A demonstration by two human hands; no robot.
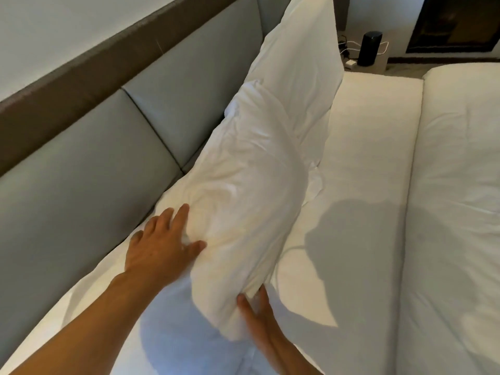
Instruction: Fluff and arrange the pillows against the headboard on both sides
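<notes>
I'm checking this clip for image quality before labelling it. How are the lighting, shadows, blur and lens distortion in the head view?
Head view: warm light on the crumpled white pillow; a hard dark shadow falls across the white bedsheet; the left hand and right hand look slightly motion-blurred; the wide lens tilts and stretches the grey padded headboard; the black cylinder device in the corner is dim.

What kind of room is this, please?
Most likely a bedroom, perhaps in a hotel: a bed with white sheets, a padded headboard and white pillows standing against it.
</notes>
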